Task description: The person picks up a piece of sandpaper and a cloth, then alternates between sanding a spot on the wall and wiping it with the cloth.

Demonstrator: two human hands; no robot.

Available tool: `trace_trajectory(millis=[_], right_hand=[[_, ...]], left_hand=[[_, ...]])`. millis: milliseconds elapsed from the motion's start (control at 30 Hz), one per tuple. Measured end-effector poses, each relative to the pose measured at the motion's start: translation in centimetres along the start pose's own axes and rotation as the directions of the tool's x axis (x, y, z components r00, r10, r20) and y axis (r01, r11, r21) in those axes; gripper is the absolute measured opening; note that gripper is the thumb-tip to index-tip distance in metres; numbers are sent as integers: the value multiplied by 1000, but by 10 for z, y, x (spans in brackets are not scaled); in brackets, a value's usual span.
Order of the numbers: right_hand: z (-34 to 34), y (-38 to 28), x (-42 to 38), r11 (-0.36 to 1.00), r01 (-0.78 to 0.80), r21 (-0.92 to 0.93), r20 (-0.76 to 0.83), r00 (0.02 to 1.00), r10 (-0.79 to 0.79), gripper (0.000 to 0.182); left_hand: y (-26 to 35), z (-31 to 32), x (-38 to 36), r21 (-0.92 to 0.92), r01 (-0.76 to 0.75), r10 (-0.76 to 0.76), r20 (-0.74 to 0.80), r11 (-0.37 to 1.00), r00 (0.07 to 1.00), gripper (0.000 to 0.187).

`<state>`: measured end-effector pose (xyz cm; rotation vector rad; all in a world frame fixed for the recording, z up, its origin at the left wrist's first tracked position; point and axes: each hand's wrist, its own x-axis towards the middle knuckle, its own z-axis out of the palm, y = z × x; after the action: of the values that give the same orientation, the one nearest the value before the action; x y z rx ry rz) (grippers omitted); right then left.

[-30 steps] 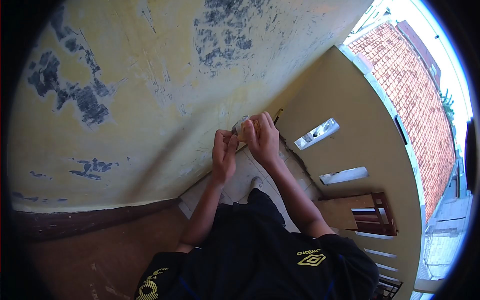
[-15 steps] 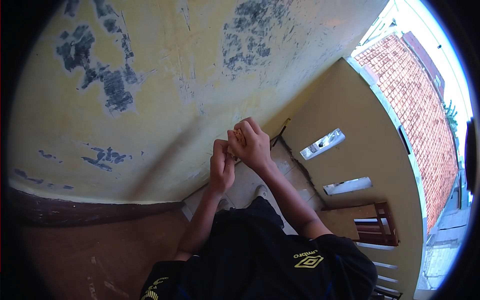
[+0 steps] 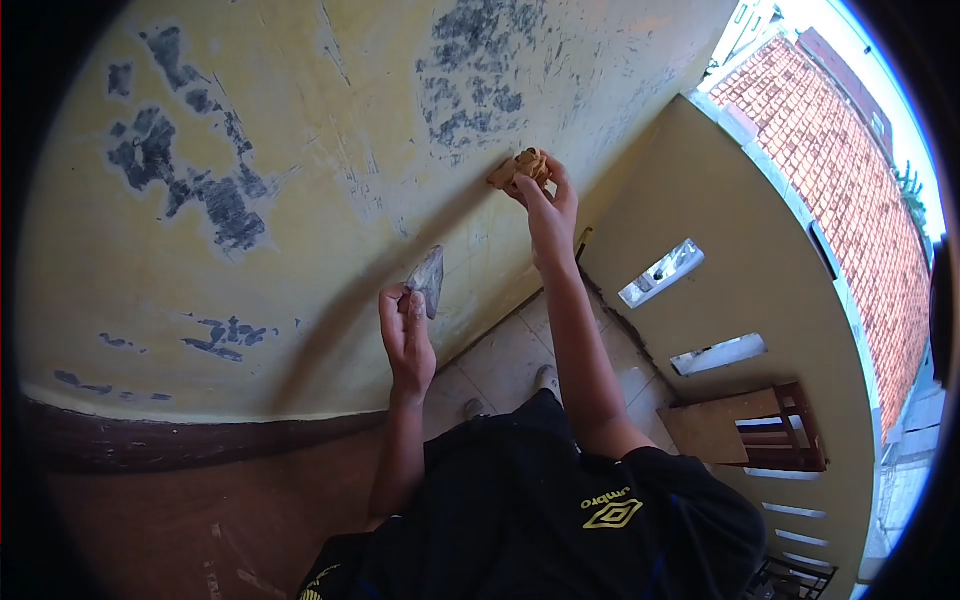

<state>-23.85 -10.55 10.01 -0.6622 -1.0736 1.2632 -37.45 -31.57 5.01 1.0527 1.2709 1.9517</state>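
Note:
In my left hand (image 3: 408, 340) is a scraper (image 3: 428, 280) with a flat grey blade, gripped between thumb and fingers. Its handle is hidden in the hand, and the blade points up, close in front of the wall. Higher and to the right, my right hand (image 3: 553, 215) pinches a crumpled tan-brown wad (image 3: 524, 172). The wad overlaps the yellow wall (image 3: 330, 190) in this view. Dark grey patches (image 3: 235, 215) of bared surface mark that wall on the left, and more scuffed grey (image 3: 470, 85) shows above the right hand.
On the right, a low wall (image 3: 640, 200) with slot openings meets the yellow wall at a corner. A wooden piece of furniture (image 3: 745, 425) stands against it. Pale floor tiles (image 3: 505, 350) lie below, and a brown surface (image 3: 150, 520) is at lower left. Beyond is a tiled roof (image 3: 830, 170).
My hands have come apart. The right has moved up and right with the brown wad, the left slightly down and left, exposing the grey blade. The view has shifted a little.

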Motion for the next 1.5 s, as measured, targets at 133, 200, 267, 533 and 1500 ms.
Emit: trace_trajectory(millis=[133,200,267,533,1500], right_hand=[[9,9,1,970,186,-157,-158,965,-211,43],[21,18,-3,942,212,-261,-118,961,-250,38],[36,21,-14,902,279,-329,-70,946,-318,30],[53,49,-64,731,593,-338,398,793,-460,41],[88,34,-73,684,616,-391,179,780,-599,32]], left_hand=[[-12,-12,-4,23,-17,17,-12,1000,1000,19],[-18,-22,-5,40,-18,19,-26,999,999,18],[-13,-26,-6,57,-6,9,-55,998,998,18],[4,-18,15,31,-213,213,-292,977,932,23],[12,-24,6,36,-211,211,-319,977,924,20]])
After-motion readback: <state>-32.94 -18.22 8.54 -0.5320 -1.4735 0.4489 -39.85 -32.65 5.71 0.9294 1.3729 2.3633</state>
